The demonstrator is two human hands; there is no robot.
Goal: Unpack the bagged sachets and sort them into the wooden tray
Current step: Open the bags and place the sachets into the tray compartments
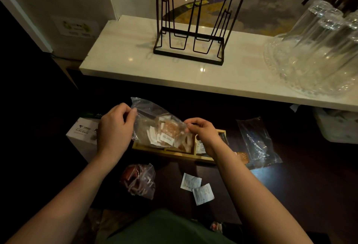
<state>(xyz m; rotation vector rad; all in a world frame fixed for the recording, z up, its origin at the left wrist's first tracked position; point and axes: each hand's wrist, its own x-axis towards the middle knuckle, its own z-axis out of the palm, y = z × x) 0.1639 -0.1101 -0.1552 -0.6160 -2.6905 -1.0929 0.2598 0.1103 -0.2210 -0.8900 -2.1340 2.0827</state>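
I hold a clear plastic bag of brown and white sachets (160,129) above the wooden tray (174,153). My left hand (114,127) pinches the bag's left edge and my right hand (203,132) pinches its right edge. The tray lies on a dark surface, mostly hidden behind the bag; some sachets show in its right compartments. Two white sachets (197,187) lie loose in front of the tray. A second bag with reddish sachets (139,180) lies at the lower left of the tray.
An empty clear bag (255,143) lies right of the tray. A white box (83,133) stands at the left. Above runs a pale marble shelf (135,65) with a black wire rack (191,30) and upturned glasses on a glass dish (319,49).
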